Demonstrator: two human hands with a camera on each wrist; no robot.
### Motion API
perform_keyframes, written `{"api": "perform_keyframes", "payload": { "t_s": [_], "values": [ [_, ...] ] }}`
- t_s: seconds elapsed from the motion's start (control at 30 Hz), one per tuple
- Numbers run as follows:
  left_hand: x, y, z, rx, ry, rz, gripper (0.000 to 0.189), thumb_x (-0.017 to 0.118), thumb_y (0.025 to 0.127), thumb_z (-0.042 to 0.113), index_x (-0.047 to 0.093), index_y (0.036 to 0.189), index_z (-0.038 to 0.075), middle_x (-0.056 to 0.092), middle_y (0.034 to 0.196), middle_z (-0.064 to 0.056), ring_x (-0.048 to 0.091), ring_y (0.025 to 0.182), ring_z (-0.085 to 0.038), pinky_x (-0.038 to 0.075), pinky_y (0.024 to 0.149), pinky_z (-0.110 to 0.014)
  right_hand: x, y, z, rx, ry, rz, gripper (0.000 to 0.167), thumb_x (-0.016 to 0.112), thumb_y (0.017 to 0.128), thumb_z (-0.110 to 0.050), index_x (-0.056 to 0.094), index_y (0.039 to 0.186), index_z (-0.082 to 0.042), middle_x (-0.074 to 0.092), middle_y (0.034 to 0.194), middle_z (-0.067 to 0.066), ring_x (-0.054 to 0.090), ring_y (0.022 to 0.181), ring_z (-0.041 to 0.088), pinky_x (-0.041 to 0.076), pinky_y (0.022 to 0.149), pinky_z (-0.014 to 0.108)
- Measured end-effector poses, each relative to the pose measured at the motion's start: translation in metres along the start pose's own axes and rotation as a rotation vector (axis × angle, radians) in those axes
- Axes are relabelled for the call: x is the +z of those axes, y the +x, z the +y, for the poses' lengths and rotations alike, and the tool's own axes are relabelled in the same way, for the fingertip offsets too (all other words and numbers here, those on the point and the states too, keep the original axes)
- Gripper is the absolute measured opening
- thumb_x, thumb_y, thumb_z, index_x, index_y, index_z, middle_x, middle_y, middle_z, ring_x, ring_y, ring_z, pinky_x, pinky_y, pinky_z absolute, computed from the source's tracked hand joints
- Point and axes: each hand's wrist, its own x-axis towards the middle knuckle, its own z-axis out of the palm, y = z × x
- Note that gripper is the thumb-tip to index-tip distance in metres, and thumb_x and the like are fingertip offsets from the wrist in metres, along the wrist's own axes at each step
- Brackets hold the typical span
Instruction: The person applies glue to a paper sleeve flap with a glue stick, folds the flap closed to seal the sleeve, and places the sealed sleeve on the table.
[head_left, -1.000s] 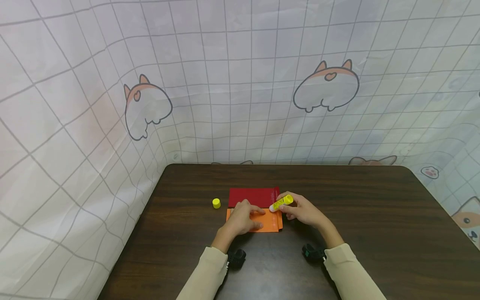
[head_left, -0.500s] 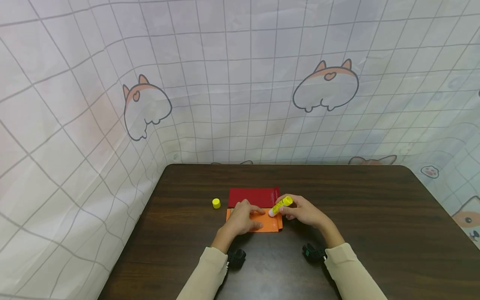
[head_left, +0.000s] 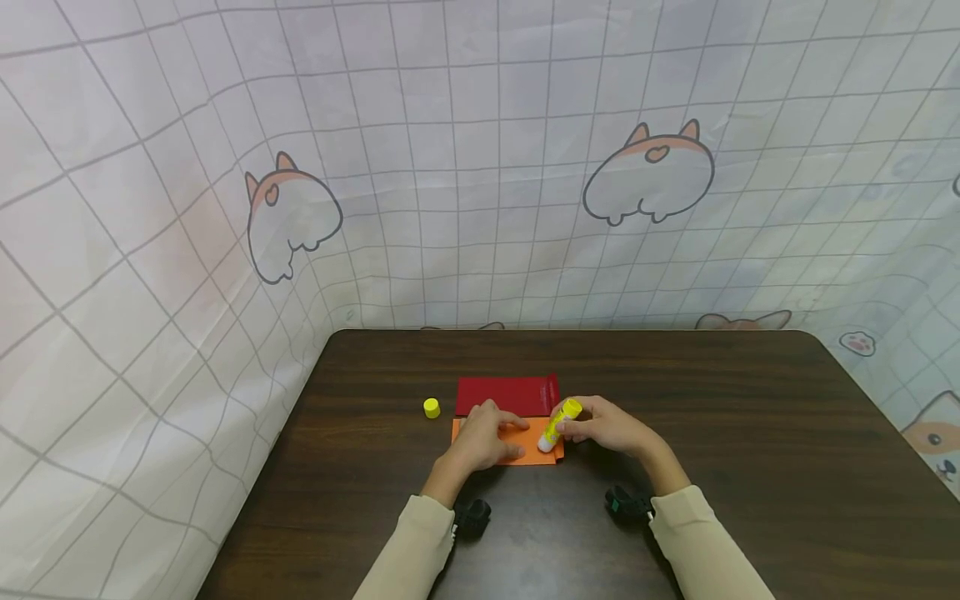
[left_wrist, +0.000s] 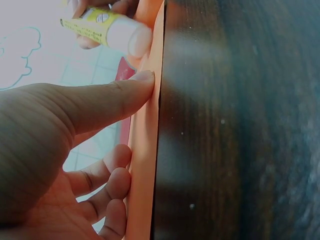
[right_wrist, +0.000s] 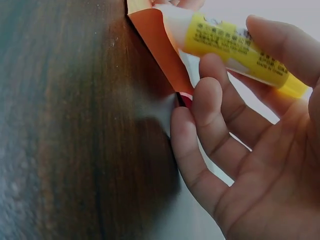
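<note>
An orange paper envelope [head_left: 523, 437] lies flat on the table. My left hand [head_left: 482, 439] rests on it with fingers spread, and in the left wrist view its thumb [left_wrist: 117, 97] presses near the paper's edge. The right hand [head_left: 611, 433] grips an uncapped yellow glue stick [head_left: 564, 421] between thumb and fingers. Its white end points down at the envelope's right part, near the front corner. Seen from the right wrist, an orange flap [right_wrist: 162, 47] bends up beside the glue stick's white end.
Behind the orange envelope lies a red envelope [head_left: 498, 394]. A yellow cap [head_left: 431, 407] stands on the dark wood table [head_left: 360, 483], left of the envelopes. A white grid-patterned cloth [head_left: 465, 183] hangs behind the table and along the left.
The right hand has brought the glue stick toward the front edge along the orange envelope's right side, and the stick now stands steeper. The left hand has stayed in place.
</note>
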Motion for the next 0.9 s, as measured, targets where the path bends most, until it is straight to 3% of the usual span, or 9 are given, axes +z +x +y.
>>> {"api": "perform_keyframes", "payload": {
  "t_s": [0.17, 0.4, 0.57, 0.9],
  "values": [
    [-0.0002, -0.0001, -0.0004, 0.002, -0.001, 0.003, 0.035, 0.085, 0.083, 0.030, 0.079, 0.117, 0.025, 0.058, 0.104, -0.004, 0.046, 0.096, -0.017, 0.043, 0.079, -0.033, -0.0004, -0.0008, -0.0001, -0.006, 0.012, -0.036, 0.027, 0.066, 0.100, -0.024, 0.067, 0.118, -0.004, 0.068, 0.100, 0.007, 0.062, 0.088, 0.026, 0.055, 0.080, 0.034],
    [0.0003, 0.0000, -0.0011, 0.006, 0.003, 0.007, 0.036, 0.086, 0.083, 0.031, 0.079, 0.117, 0.026, 0.058, 0.103, -0.003, 0.046, 0.096, -0.017, 0.043, 0.077, -0.032, -0.0014, -0.0001, 0.0007, -0.049, 0.002, -0.077, 0.023, 0.066, 0.100, -0.020, 0.067, 0.112, -0.001, 0.070, 0.097, 0.014, 0.061, 0.084, 0.030, 0.054, 0.076, 0.031],
    [0.0005, 0.0004, -0.0015, 0.011, 0.006, 0.011, 0.036, 0.086, 0.082, 0.031, 0.079, 0.117, 0.026, 0.058, 0.104, -0.003, 0.046, 0.096, -0.017, 0.043, 0.077, -0.032, -0.0017, 0.0005, 0.0011, -0.045, -0.017, -0.083, 0.022, 0.066, 0.100, -0.020, 0.068, 0.108, 0.000, 0.071, 0.096, 0.016, 0.062, 0.083, 0.029, 0.053, 0.075, 0.030],
    [0.0003, 0.0008, -0.0012, 0.010, 0.003, 0.009, 0.036, 0.086, 0.082, 0.030, 0.079, 0.117, 0.026, 0.058, 0.103, -0.003, 0.046, 0.096, -0.017, 0.043, 0.077, -0.031, -0.0011, 0.0003, 0.0016, -0.046, -0.004, -0.067, 0.024, 0.065, 0.101, -0.024, 0.066, 0.113, -0.003, 0.069, 0.096, 0.007, 0.061, 0.084, 0.027, 0.054, 0.076, 0.031]
  ]
}}
